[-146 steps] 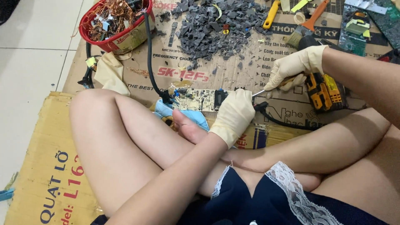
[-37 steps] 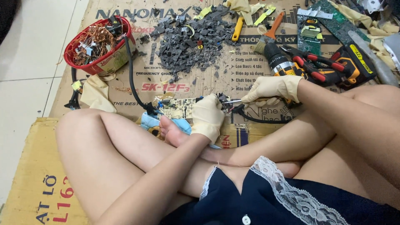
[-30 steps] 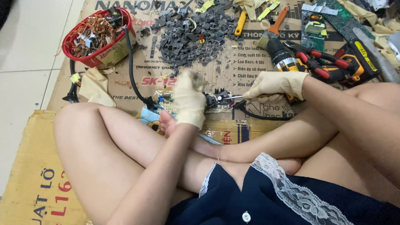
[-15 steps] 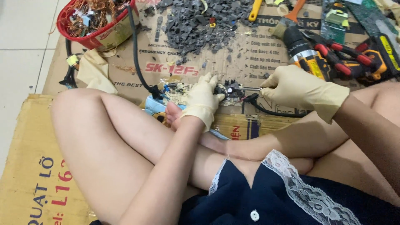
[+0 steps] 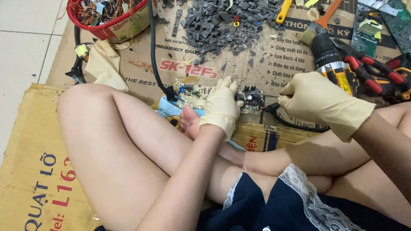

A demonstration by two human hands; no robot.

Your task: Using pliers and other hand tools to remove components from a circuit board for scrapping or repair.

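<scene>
The circuit board (image 5: 222, 95) lies on flattened cardboard (image 5: 141, 81) on the floor, just beyond your crossed legs, pale with small blue and black components still standing on it. Your left hand (image 5: 221, 106), in a cream glove, presses down on the board's middle with fingers spread, pinning it flat. Your right hand (image 5: 319, 99), likewise gloved, is clenched around a thin metal tool (image 5: 269, 96) whose tip meets the dark component cluster at the board's right end; the tool's kind cannot be told. A black cable (image 5: 155, 55) runs from the board's left end up toward the red basket (image 5: 112, 21) of copper wire and scraps. Beyond the board sits a heap of grey plastic fragments (image 5: 227, 23); to the right, a cordless drill (image 5: 332, 64) and red-handled pliers (image 5: 368, 70). Judged from this layout, stripping is partway: sorted material already fills the basket and heap, yet this board keeps most of its parts.
</scene>
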